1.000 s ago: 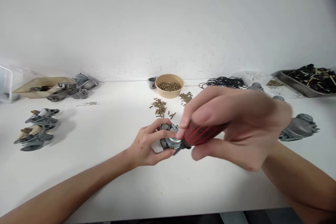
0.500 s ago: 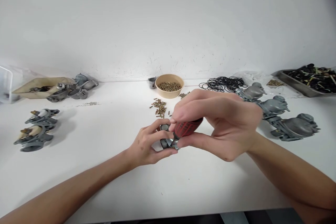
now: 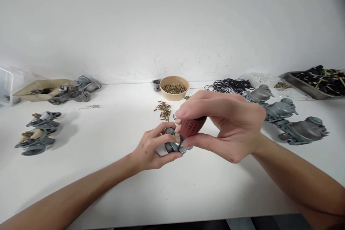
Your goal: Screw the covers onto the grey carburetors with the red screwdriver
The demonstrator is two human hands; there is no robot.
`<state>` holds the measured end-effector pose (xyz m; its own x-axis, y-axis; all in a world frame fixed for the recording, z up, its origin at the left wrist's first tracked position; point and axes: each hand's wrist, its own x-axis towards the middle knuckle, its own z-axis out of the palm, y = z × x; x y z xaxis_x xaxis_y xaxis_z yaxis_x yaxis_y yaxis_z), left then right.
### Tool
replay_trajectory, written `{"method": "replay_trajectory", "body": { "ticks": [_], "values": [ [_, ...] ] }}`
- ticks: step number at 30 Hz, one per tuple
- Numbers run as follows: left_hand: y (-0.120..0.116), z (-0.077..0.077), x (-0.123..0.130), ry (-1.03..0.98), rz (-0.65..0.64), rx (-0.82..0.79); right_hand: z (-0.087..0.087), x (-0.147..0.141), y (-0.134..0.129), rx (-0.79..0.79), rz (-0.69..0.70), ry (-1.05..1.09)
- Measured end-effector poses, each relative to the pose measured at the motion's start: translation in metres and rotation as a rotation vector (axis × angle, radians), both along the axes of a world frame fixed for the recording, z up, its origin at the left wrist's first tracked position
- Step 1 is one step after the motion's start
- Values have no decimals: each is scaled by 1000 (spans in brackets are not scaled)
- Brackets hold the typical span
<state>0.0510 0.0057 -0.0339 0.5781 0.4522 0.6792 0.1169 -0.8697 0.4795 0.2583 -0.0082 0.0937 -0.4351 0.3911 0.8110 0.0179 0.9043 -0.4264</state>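
My left hand (image 3: 154, 148) is closed around a small grey metal carburetor (image 3: 175, 146) at the middle of the white table. My right hand (image 3: 223, 125) grips the red and black handle of a screwdriver (image 3: 192, 126), thumb below and fingers above. The shaft points down and left onto the carburetor; where its tip meets the part is hard to make out. Just beyond my hands lie loose brass screws or jets (image 3: 164, 110). Part of the carburetor is hidden behind my fingers and the handle.
A tan bowl (image 3: 174, 97) of small brass pieces stands near the wall. Black rubber rings (image 3: 229, 85) lie right of it. Carburetors (image 3: 303, 129) line the right; two opened ones (image 3: 35, 140) sit left. A metal tray (image 3: 309, 88) and a cream container (image 3: 29, 93) stand at the back.
My right hand has shifted slightly, and the screwdriver handle has turned and stands a little more upright. The left hand and the carburetor have stayed in place.
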Motion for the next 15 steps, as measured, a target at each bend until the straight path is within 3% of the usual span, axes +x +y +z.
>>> {"method": "replay_trajectory", "body": {
  "ticks": [7, 15],
  "values": [
    [0, 4, 0, 66, 29, -47, 2, -4, -2, 15, 5, 5],
    [0, 3, 0, 47, 24, 9, 3, -3, -4, -11, 5, 7]
  ]
}}
